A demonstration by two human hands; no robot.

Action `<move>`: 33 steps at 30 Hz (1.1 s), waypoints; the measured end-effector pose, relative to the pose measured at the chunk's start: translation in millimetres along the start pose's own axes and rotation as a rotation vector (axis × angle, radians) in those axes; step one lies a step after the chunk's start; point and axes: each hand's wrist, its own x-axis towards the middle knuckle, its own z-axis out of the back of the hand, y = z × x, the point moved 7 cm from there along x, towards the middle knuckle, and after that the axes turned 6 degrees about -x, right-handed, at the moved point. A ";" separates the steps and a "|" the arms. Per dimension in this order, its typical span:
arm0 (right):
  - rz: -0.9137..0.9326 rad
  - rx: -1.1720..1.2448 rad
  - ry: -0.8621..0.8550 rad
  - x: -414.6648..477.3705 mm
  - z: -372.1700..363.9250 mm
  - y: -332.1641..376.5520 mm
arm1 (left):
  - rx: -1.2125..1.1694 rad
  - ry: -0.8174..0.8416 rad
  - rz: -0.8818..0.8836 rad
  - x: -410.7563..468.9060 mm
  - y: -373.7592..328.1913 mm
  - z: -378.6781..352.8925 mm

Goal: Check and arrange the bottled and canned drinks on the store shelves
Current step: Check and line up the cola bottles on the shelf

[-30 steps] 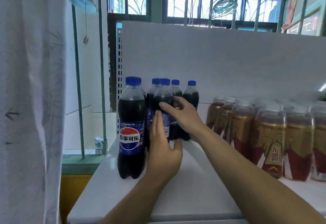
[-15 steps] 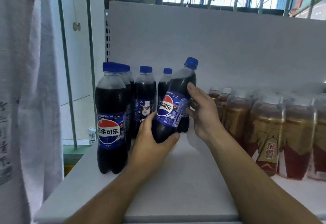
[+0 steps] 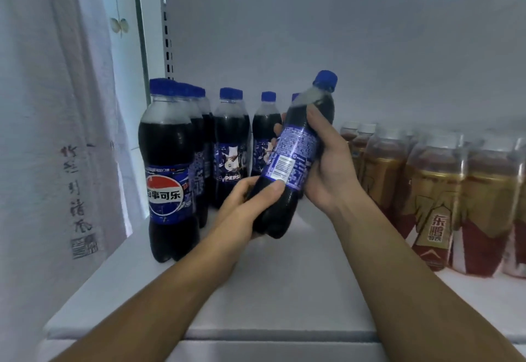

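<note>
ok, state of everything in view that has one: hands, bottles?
held cola bottle: tilted, cap on, barcode side facing camera, held in both hands.
left hand: grips its lower end.
right hand: grips its upper body.
standing cola bottles: upright on shelf, capped.
gold drink bottles: upright, capped, rowed at right.
</note>
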 end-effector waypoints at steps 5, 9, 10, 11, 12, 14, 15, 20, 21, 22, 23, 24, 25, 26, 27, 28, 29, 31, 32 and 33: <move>0.008 0.128 0.079 -6.0 -4.2 9.3 | -0.195 0.159 0.220 -7.9 0.3 -8.6; 0.046 0.050 -0.011 -2.6 2.0 9.4 | -0.093 0.100 0.133 -6.1 0.6 -8.6; 0.065 0.001 -0.032 -1.8 3.2 9.1 | -0.057 0.082 0.093 -5.1 -0.2 -8.3; 0.072 -0.036 -0.039 -1.3 3.1 8.1 | -0.033 0.066 0.068 -4.8 -0.8 -7.9; 0.062 -0.047 -0.033 -1.8 2.3 6.3 | -0.034 0.051 0.072 -5.0 -0.8 -6.7; 0.010 0.008 0.011 -2.2 0.7 1.2 | -0.141 0.072 0.156 -5.8 0.4 -5.2; -0.016 0.042 0.042 -3.9 -2.5 -0.1 | -0.219 0.111 0.215 -7.2 0.8 -7.3; 0.001 0.018 0.018 -5.4 -3.9 1.1 | -0.174 0.087 0.191 -8.6 0.5 -9.8; 0.032 -0.008 -0.005 -3.2 -1.6 2.8 | -0.134 0.068 0.143 -7.6 -0.1 -10.4; 0.059 -0.035 -0.020 -1.5 0.2 3.9 | -0.096 0.057 0.106 -6.7 -1.1 -10.5; 0.067 -0.049 -0.025 -0.7 1.2 3.5 | -0.066 0.039 0.089 -6.0 -1.2 -8.7; 0.053 -0.047 -0.017 -0.6 1.3 1.7 | -0.076 0.032 0.105 -6.0 -0.8 -6.7; 0.028 -0.032 0.007 -0.9 0.4 -0.1 | -0.132 0.048 0.144 -5.4 0.1 -5.3; 0.004 -0.009 0.036 -1.6 -1.4 -1.8 | -0.197 0.084 0.195 -6.2 0.5 -6.2; -0.013 0.013 0.058 -2.7 -3.1 -2.4 | -0.248 0.124 0.239 -7.2 0.9 -8.1; -0.018 0.019 0.060 -4.2 -3.4 -1.8 | -0.256 0.149 0.254 -8.0 1.2 -9.4; -0.013 0.003 0.039 -4.4 -2.2 -0.7 | -0.239 0.144 0.241 -7.3 1.5 -8.9; 0.038 -0.099 -0.012 -2.6 1.3 3.0 | -0.178 0.096 0.171 -6.0 0.4 -9.0; 0.082 -0.175 -0.027 -2.1 1.4 5.6 | -0.146 0.083 0.129 -6.0 -1.0 -10.1; 0.120 -0.235 -0.036 -1.8 1.4 7.0 | -0.127 0.077 0.101 -6.2 -1.6 -10.8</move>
